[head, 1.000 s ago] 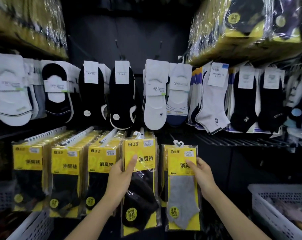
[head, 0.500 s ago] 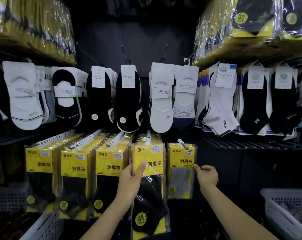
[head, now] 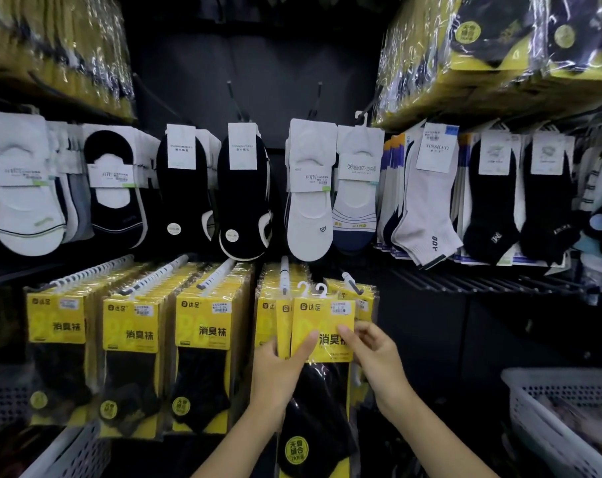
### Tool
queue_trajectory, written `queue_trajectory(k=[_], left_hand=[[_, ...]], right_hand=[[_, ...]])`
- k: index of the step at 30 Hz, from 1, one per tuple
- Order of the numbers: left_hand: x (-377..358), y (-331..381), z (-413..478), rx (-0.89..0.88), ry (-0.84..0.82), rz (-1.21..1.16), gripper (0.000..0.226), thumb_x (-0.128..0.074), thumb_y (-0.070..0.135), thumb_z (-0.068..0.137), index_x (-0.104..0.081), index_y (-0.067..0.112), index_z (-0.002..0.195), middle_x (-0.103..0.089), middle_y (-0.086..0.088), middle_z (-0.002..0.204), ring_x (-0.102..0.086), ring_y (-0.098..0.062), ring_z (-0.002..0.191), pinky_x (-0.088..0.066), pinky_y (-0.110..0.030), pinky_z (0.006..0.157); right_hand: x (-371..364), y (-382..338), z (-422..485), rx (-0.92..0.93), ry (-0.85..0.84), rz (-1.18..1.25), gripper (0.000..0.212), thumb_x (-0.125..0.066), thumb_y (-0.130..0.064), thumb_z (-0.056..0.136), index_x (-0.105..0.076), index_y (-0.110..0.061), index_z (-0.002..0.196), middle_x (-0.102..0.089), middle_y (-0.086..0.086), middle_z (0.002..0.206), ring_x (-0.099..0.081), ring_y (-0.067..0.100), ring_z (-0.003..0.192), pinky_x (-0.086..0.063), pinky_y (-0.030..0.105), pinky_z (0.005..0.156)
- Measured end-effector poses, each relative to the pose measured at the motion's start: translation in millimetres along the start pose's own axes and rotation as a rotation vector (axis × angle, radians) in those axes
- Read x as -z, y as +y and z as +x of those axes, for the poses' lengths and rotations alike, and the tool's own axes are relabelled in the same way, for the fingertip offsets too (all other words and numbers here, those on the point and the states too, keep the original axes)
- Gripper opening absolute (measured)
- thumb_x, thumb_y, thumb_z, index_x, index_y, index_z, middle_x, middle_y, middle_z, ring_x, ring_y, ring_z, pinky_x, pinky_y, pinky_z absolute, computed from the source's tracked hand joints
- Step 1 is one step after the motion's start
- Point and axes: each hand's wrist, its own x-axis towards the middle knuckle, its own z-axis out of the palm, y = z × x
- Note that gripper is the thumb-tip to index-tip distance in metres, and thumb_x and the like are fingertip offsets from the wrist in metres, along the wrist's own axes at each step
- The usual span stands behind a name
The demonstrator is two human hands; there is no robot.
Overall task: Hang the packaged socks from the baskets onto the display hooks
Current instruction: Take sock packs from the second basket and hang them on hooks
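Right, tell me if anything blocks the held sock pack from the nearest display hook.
Nothing visible does. The held sock pack, gripped by the left hand and pinched by the right hand, has its white hanger beside the bare tip of the hook. Packs already hanging sit further back on that hook.

Guanwel sock band point(head: 361, 167), XINSHAYI tag point(head: 436, 146), 消臭袜 on yellow packs point(head: 203, 326)
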Motion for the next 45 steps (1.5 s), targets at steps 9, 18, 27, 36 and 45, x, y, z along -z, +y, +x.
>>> queue_trajectory(k=[9,18,27,36,45], left_hand=[[18.9,11.5,6.5,-0.133,0.04,0.1,0.056,-0.042,0.061,0.08,-0.062,0.01,0.069,-0.036,-0.005,0.045,-0.04,-0.011,0.039,-0.037,-0.006,0.047],[35.0,19.1,15.4,-0.269,0.081,0.154,0.041,-0.044,0.043,0.091,-0.059,0.013,0.067,-0.041,0.011,0.036,-0.045,0.009,0.038,-0.034,0.0,0.046],[31.2,23.1,16.9,-0.21,0.099,0.205,0.048,-0.043,0.056,0.083,-0.032,0.025,0.049,-0.032,0.011,0.036,-0.035,-0.001,0.037,-0.032,-0.01,0.042],[16.2,17.3,12.3,-0.157,0.029,0.204,0.05,-0.043,0.055,0.086,-0.027,0.021,0.054,-0.026,0.011,0.038,-0.029,-0.003,0.037,-0.027,-0.009,0.041],[-32.0,-11.2,-1.0,-0.008,-0.23,0.165,0.039,-0.042,0.051,0.092,-0.067,0.023,0.085,-0.071,0.005,0.077,-0.065,-0.004,0.071,-0.047,-0.011,0.062]], right_hand=[[45.6,19.9,-5.6,-0.16,0.036,0.063,0.019,-0.055,-0.023,0.094,-0.063,-0.011,0.106,-0.075,0.003,0.095,-0.072,0.017,0.086,-0.055,0.023,0.064],[56.6,8.9,33.4,-0.053,0.189,-0.055,0.01,-0.06,-0.018,0.092,-0.062,-0.012,0.099,-0.074,0.001,0.085,-0.07,0.016,0.084,-0.053,0.028,0.073],[43.4,27.8,76.3,-0.159,0.277,-0.124,0.015,-0.072,-0.021,0.083,-0.064,-0.009,0.086,-0.069,0.011,0.095,-0.064,0.026,0.094,-0.051,0.041,0.092],[49.2,43.4,57.6,-0.26,0.434,-0.077,0.022,-0.071,-0.024,0.084,-0.062,-0.005,0.092,-0.063,0.008,0.09,-0.06,0.021,0.085,-0.052,0.034,0.078],[29.8,8.2,12.0,-0.148,-0.107,0.051,0.022,-0.056,-0.025,0.093,-0.064,-0.016,0.112,-0.074,0.001,0.103,-0.07,0.013,0.095,-0.056,0.022,0.073]])
